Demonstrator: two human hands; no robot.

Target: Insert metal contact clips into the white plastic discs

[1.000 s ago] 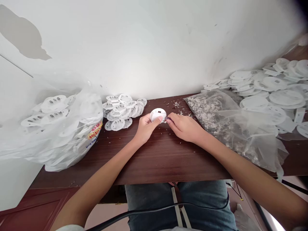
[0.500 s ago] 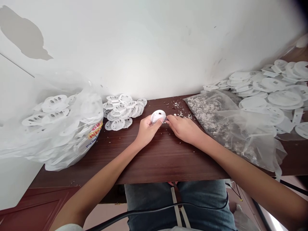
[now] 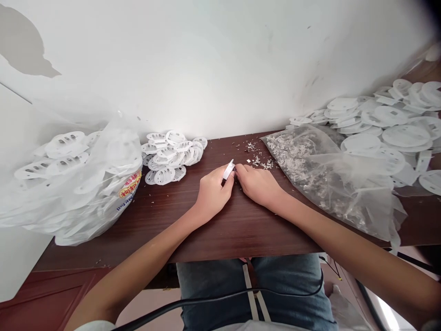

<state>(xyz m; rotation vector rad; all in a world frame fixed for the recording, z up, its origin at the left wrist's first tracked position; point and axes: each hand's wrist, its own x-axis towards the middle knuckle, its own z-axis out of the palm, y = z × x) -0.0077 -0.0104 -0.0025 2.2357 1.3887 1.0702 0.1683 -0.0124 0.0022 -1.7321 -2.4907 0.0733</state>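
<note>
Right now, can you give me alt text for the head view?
The left hand holds a white part nearly edge-on, the right hand close beside it. On the brown table: piled white discs, scattered small bits, filled plastic bags.

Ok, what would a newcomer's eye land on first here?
Probably the printed translucent bag bulging with slotted discs at the table's left end. Next, the see-through bag of small pieces on the right, by a large disc heap. Then, centre, the left hand gripping a white disc nearly edge-on, the right hand close beside it.
</note>
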